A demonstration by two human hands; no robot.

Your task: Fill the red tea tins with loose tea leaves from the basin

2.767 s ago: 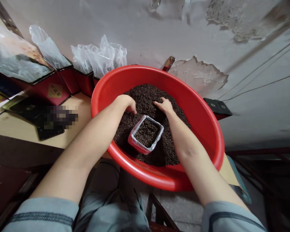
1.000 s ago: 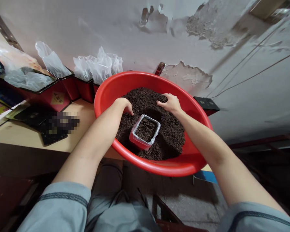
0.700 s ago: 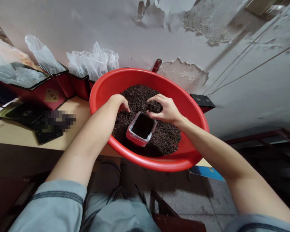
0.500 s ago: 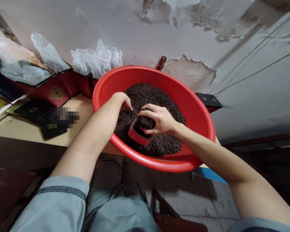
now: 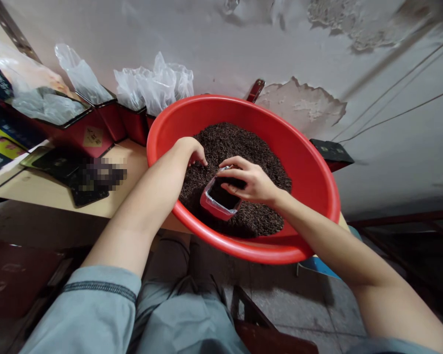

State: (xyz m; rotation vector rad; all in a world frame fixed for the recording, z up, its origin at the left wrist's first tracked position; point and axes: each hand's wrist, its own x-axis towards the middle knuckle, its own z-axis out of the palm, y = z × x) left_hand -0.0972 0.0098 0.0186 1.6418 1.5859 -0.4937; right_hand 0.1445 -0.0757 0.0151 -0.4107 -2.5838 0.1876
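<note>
Dark, thin dried leaves that look like loose tea [image 5: 236, 137] lie heaped in a large red plastic basin [image 5: 310, 172]. A small red box [image 5: 217, 209], lined with clear plastic film, stands tilted among them with dark contents inside. Over the box's far right side is my right hand [image 5: 253, 182], fingers spread and apart, the fingertips at the film-lined rim; no handful shows in it. My left hand [image 5: 192, 150] is bent down over the leaves left of and beyond the box, its fingers loosely curved and apart, partly hidden by the wrist, with no object visible in them.
Dark red boxes [image 5: 99, 130] with clear plastic bags [image 5: 157, 86] sticking out stand left of the basin on the wooden table [image 5: 129, 152]. Flat black packages [image 5: 59, 164] lie in front of them. A peeling wall [image 5: 225, 54] rises behind; a dark box [image 5: 332, 152] stands right.
My right hand has let go of its handful of leaves over the small red box, and its fingers have spread. My left hand stays about where it was. The view has shifted slightly.
</note>
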